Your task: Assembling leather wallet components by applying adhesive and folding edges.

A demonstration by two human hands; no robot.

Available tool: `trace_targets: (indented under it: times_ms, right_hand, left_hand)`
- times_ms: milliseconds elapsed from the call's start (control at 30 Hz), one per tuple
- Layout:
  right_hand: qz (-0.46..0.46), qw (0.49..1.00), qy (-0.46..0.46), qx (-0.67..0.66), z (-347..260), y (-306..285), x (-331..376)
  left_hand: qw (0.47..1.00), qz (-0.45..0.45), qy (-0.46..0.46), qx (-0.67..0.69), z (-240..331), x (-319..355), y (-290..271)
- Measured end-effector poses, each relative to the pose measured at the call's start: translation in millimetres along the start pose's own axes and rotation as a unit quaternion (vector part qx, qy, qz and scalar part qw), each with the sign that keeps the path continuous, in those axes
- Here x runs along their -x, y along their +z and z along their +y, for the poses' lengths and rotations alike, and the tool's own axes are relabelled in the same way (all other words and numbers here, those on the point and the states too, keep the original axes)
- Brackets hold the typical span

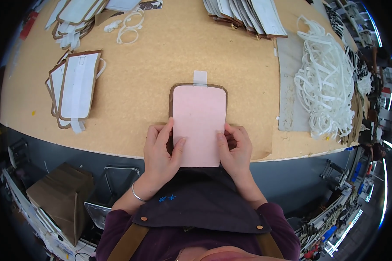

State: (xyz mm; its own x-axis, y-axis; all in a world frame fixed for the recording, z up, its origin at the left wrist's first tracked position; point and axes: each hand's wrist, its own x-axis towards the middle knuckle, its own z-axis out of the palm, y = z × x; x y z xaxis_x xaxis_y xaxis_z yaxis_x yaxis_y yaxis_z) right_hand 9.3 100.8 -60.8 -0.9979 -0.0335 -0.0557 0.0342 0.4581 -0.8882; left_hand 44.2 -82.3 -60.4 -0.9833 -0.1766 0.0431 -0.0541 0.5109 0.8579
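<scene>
Both hands press one pink sheet (199, 126) flat onto one brown piece (171, 98) between them, at the table (161, 52) edge. The left hand (160, 150) and right hand (236, 150) have fingers spread on its sides, pinching nothing. The sheet looks lined up; pressing seems left. One white tab (200, 78) pokes out beyond the fingertips. Three stacks (76, 89) wait farther off.

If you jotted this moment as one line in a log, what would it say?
left hand: pressing pink sheet | right hand: pressing same sheet | sheet: on brown panel, white tab at top | surface: cork table
</scene>
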Motion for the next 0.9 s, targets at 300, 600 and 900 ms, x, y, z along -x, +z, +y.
trace_targets:
  times_ms: [300, 600, 900]
  right_hand:
    - [0.005, 1.000, -0.003, 0.008, -0.5, 1.1, -0.1]
    - [0.011, 1.000, 0.001, 0.020, -2.8, 1.5, -1.6]
    - [0.008, 1.000, -0.005, 0.016, -0.5, 3.4, 0.3]
  left_hand:
    - [0.999, -0.002, 0.009, -0.034, 1.5, 0.4, -0.9]
    - [0.998, -0.002, 0.027, -0.054, 2.4, -1.4, -2.0]
    - [0.999, 0.002, 0.019, -0.044, 3.9, 0.5, -4.0]
